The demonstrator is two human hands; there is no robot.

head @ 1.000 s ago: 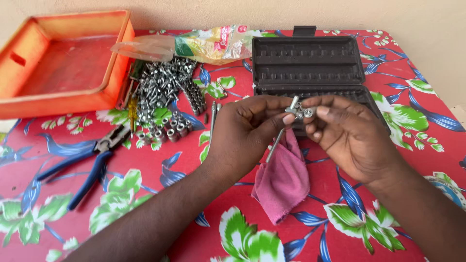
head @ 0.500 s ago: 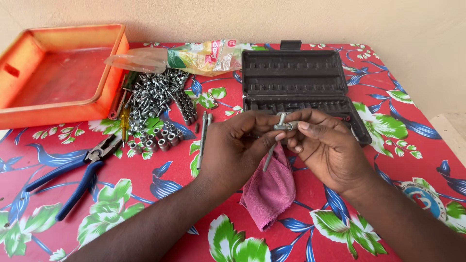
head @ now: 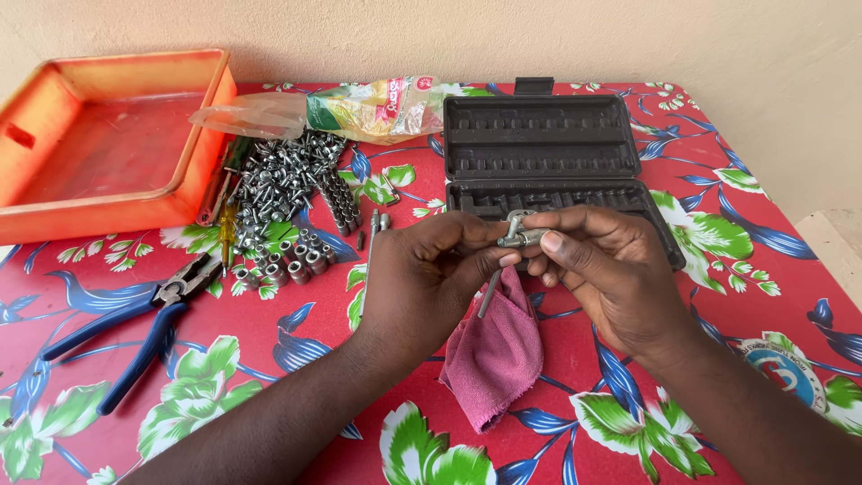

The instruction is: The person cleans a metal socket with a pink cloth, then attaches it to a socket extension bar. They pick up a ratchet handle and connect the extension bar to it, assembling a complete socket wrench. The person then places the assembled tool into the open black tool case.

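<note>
Over the table [head: 269,395] with its red floral cloth, we see the left hand [head: 422,278] and right hand [head: 602,269], as a second earlier, both pinching the small grey metal T-shaped tool [head: 519,235] above the pink cloth [head: 498,355], now slightly nearer the open black socket case [head: 548,162].

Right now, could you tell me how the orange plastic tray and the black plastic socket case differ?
The orange plastic tray is one open basin on the table's left; the black plastic socket case is hinged, lying open in the middle. The tray's floor is smooth, the case's slotted. Both look empty and rest on the floral tablecloth.
</note>
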